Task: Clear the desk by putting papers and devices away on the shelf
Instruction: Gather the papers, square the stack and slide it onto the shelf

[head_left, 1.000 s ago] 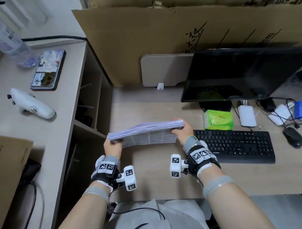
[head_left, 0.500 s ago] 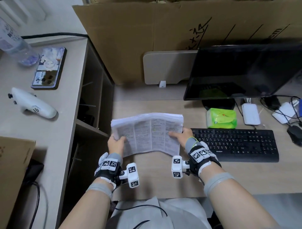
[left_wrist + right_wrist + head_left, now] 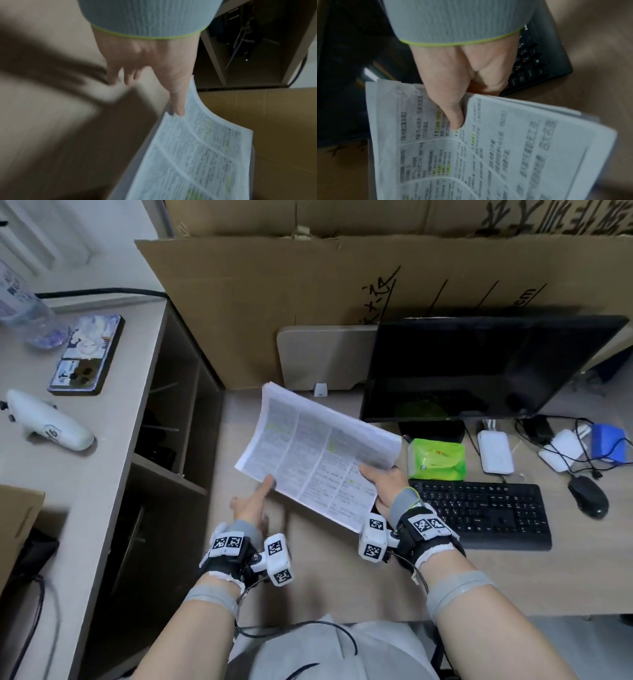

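Observation:
A stack of printed papers [image 3: 315, 453] with green highlighting hangs tilted above the desk [image 3: 325, 583]. My right hand [image 3: 376, 484] pinches its near right corner; the thumb [image 3: 453, 116] lies on the top sheet [image 3: 496, 155] and the fingers are hidden beneath. My left hand [image 3: 262, 493] is open below the stack's left edge. One straight fingertip [image 3: 178, 111] touches the edge of the papers [image 3: 197, 155], and the other fingers hang loose. The dark open shelf [image 3: 164, 440] stands to the left of the desk and shows beyond the hand [image 3: 240, 47] in the left wrist view.
On the desk are a black keyboard [image 3: 479, 515], mouse [image 3: 587, 496], monitor [image 3: 479, 364], green tissue pack [image 3: 436, 458], white power bank [image 3: 495, 451] and tangled cables. On the shelf's top lie a phone [image 3: 87, 354], white controller [image 3: 48, 422] and bottle [image 3: 17, 299]. Cardboard [image 3: 308, 302] walls the back.
Both hands gripped the stack before. My left hand has let go and dropped back, keeping one fingertip on the edge. My right hand has swung the papers up and away, turned toward the back.

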`<state>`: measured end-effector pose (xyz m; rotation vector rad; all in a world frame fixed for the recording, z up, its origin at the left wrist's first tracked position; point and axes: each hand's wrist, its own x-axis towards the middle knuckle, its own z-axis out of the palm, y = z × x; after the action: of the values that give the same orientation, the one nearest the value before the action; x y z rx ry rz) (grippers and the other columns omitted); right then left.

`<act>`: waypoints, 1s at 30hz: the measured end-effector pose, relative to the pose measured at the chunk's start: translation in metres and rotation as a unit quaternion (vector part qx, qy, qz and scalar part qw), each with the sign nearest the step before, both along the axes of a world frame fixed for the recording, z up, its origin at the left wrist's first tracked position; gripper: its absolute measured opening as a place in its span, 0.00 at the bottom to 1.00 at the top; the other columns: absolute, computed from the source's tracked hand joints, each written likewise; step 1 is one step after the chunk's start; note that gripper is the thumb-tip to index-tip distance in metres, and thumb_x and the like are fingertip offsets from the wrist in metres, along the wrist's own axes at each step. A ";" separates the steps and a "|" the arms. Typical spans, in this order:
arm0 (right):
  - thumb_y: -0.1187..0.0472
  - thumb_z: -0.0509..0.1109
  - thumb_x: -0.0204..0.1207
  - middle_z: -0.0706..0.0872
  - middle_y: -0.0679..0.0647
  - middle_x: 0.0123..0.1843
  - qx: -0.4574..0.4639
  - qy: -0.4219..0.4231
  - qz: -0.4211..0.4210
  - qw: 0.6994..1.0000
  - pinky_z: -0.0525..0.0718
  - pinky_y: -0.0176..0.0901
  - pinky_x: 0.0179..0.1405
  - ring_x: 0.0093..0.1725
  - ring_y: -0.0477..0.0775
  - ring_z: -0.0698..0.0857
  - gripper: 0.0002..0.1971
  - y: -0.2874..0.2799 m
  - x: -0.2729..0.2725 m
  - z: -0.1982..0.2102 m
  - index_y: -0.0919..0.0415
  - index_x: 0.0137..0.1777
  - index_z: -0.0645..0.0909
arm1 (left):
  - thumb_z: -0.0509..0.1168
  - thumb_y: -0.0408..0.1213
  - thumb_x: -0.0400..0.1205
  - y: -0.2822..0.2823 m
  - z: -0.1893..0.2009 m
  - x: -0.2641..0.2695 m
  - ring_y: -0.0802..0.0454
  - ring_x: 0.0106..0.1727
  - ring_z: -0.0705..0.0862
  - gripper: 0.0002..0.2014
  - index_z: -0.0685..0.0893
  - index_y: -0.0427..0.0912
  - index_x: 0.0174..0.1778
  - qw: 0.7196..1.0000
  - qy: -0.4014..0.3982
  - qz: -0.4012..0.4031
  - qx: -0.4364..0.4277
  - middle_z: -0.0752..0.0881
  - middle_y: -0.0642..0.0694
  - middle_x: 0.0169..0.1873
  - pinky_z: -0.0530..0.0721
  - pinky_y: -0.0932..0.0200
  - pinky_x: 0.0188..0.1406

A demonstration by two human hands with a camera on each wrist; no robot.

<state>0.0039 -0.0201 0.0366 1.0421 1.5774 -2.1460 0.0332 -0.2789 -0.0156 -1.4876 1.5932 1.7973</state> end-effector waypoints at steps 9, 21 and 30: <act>0.74 0.81 0.64 0.91 0.61 0.56 0.015 0.004 0.164 0.986 0.85 0.60 0.63 0.56 0.60 0.90 0.17 0.043 -0.005 0.004 0.61 0.51 0.86 | 0.66 0.24 0.81 0.084 0.058 -0.010 0.42 0.54 0.89 0.14 0.80 0.35 0.63 0.977 0.210 0.036 -0.026 0.90 0.40 0.55 0.89 0.45 0.53; 0.56 0.72 0.79 0.89 0.62 0.59 0.095 0.026 0.401 0.911 0.85 0.59 0.62 0.56 0.64 0.89 0.16 0.017 -0.038 0.019 0.63 0.62 0.85 | 0.66 0.26 0.81 0.060 0.054 0.005 0.46 0.51 0.92 0.13 0.85 0.38 0.60 0.975 0.199 -0.080 -0.055 0.92 0.42 0.52 0.89 0.46 0.52; 0.65 0.63 0.84 0.87 0.62 0.61 0.124 -0.018 0.471 0.873 0.87 0.49 0.51 0.53 0.59 0.88 0.14 -0.041 -0.065 -0.013 0.64 0.68 0.79 | 0.55 0.42 0.72 -0.008 0.001 -0.031 0.39 0.44 0.84 0.19 0.78 0.42 0.57 0.992 0.028 -0.041 -0.114 0.87 0.33 0.52 0.83 0.43 0.48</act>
<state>-0.0609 -0.0610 0.0234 0.2192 1.8318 -1.2632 0.0020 -0.2872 -0.0151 -1.4517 1.9145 1.6720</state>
